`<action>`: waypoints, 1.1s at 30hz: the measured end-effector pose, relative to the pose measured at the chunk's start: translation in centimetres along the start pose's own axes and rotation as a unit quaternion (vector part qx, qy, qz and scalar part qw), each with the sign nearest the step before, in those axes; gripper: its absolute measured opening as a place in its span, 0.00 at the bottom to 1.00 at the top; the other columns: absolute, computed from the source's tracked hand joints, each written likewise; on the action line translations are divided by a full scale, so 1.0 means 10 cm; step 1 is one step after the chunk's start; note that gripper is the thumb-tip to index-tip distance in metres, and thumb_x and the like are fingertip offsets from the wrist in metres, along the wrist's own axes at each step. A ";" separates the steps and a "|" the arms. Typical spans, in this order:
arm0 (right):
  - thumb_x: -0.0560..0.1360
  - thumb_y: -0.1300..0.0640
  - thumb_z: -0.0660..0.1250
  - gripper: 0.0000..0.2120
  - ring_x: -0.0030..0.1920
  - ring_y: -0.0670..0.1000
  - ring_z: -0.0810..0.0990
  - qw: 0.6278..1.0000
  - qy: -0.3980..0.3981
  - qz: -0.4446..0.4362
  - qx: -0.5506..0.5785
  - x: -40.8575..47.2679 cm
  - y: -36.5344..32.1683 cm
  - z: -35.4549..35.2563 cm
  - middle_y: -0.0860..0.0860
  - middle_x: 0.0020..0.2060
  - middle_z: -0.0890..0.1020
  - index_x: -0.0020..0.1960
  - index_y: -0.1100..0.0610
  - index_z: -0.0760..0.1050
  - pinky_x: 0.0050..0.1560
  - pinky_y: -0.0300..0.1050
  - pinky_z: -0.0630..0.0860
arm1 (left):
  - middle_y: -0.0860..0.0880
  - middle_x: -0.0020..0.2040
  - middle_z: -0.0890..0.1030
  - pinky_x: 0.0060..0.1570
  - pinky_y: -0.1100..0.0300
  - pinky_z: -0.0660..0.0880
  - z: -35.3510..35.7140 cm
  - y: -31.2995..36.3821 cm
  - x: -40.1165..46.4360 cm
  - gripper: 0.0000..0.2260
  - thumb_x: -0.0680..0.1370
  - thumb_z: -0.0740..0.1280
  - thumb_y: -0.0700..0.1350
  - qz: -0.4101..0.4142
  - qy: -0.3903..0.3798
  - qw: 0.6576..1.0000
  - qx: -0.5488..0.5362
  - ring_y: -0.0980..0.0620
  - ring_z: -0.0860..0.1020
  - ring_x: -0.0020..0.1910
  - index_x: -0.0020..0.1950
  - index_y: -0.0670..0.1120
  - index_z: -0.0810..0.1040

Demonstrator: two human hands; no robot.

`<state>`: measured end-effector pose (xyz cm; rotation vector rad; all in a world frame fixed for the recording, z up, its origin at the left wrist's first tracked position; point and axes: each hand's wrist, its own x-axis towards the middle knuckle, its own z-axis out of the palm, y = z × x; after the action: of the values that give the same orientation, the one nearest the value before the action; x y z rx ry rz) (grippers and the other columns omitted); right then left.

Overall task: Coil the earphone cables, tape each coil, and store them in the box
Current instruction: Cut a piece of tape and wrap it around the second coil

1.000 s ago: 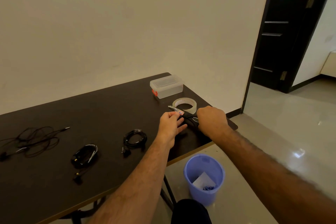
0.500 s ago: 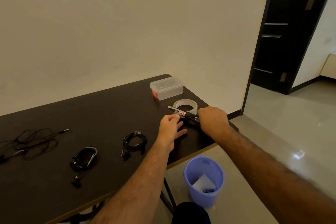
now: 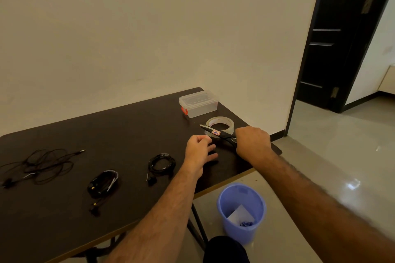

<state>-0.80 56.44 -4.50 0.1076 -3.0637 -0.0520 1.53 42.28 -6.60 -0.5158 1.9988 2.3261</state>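
Observation:
My right hand point(image 3: 252, 143) grips the handles of black scissors point(image 3: 216, 133), whose blades point left over the near rim of the tape roll point(image 3: 220, 123). With thumb and forefinger, my left hand point(image 3: 198, 149) pinches what looks like a strip of clear tape just below the blades; the strip is hard to make out. A closed clear box point(image 3: 198, 103) with a red latch stands behind the roll. Two coiled black earphones point(image 3: 161, 164) point(image 3: 103, 181) lie left of my hands. A loose tangled earphone cable point(image 3: 40, 164) lies at the far left.
The dark table point(image 3: 128, 126) ends just right of my right hand, and its front edge runs below my forearms. A blue bin point(image 3: 241, 209) with scraps stands on the floor below that edge. A wall is behind the table and a dark door is at the right.
My left hand has drawn back slightly from the scissor blades, opening a small gap. The right hand and scissors have barely moved.

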 end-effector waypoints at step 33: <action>0.74 0.55 0.67 0.17 0.59 0.53 0.80 0.653 -0.196 -0.218 0.698 -0.36 -0.78 0.05 0.51 0.54 0.83 0.63 0.55 0.77 0.60 0.56 0.75 | 0.51 0.35 0.71 0.24 0.66 0.58 -1.12 0.42 -0.51 0.05 0.80 0.60 0.45 -0.023 -0.167 0.984 0.063 0.57 0.62 0.28 0.47 0.46 0.73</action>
<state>3.28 48.96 -5.59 0.9547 -2.3996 2.4250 7.91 31.71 -2.57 -0.1496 1.9308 2.0752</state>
